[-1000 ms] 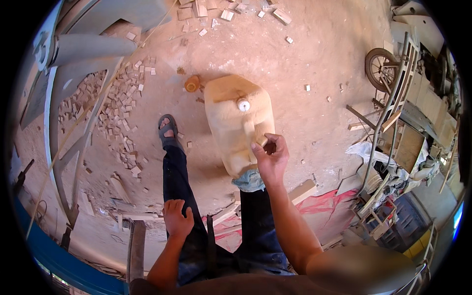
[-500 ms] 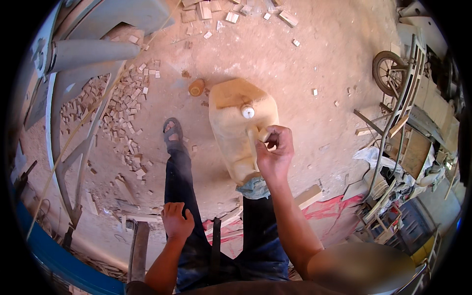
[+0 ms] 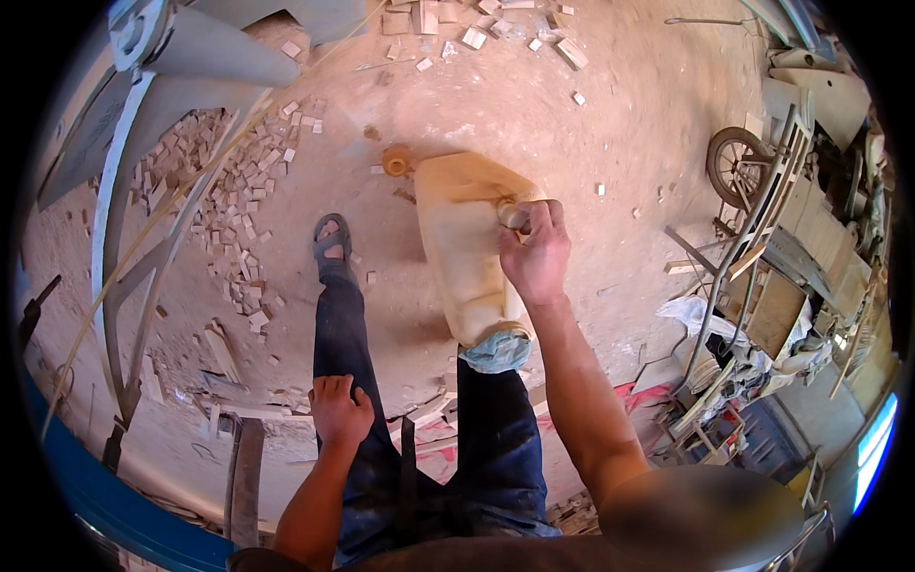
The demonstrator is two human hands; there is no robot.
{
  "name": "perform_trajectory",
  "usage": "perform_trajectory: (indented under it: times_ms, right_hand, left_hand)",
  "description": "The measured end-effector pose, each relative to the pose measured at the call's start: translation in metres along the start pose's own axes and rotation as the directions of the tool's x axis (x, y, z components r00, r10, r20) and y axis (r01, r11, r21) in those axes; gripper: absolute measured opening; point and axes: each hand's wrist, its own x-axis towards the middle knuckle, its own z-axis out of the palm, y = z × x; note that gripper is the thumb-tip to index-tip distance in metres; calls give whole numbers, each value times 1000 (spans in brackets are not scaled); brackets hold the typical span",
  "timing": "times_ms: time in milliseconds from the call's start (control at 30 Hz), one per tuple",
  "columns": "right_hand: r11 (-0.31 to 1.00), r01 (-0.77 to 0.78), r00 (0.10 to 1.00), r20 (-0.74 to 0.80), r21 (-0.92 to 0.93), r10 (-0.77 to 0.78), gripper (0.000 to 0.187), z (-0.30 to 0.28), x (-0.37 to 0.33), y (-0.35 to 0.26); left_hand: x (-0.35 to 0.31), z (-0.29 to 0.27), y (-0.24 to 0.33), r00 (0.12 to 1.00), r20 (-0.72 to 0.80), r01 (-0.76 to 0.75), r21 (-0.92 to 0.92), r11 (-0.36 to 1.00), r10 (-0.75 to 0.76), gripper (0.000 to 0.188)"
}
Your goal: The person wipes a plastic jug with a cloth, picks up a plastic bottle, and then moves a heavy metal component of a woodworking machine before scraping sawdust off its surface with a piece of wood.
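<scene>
Nearest, we had our left hand [image 3: 341,412] over our dark trousers [image 3: 381,477], its thumb apart from the loosely bent fingers. Beyond it, our right hand [image 3: 537,255] was clamped on a pale round cap [image 3: 510,215] above the yellowish jerrycan [image 3: 453,229]; whether these touched, we couldn't tell. Farther, left of that hand, sat an orange jar [image 3: 396,161]; well ahead lay wood blocks [image 3: 474,38].

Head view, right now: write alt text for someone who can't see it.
A person's right hand pinches a round piece, apparently a cap, over a large yellowish jerrycan. The left hand is near the left trouser leg, and small wood blocks litter the floor at left.
</scene>
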Motion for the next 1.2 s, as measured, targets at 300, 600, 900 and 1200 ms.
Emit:
perform_trajectory:
  times_ms: [300,600,900,1200]
  right_hand:
    - [929,17,980,192,-369,58,26,-8,12,-13]
    - [686,-56,893,271,-725,360,59,0,31,-27]
    - [786,237,890,452,-571,60,34,-7,28,-34]
    - [793,-385,830,199,-473,521,31,14,38,-24]
  left_hand:
    - [2,-9,-12,998,-1,57,-28,998,-57,23]
    - [4,-15,-12,994,-27,105,-82,991,-108,23]
    - [5,-17,-21,991,-25,130,-117,985,-134,25]
    - [3,-15,-26,990,-54,125,-145,981,-134,26]
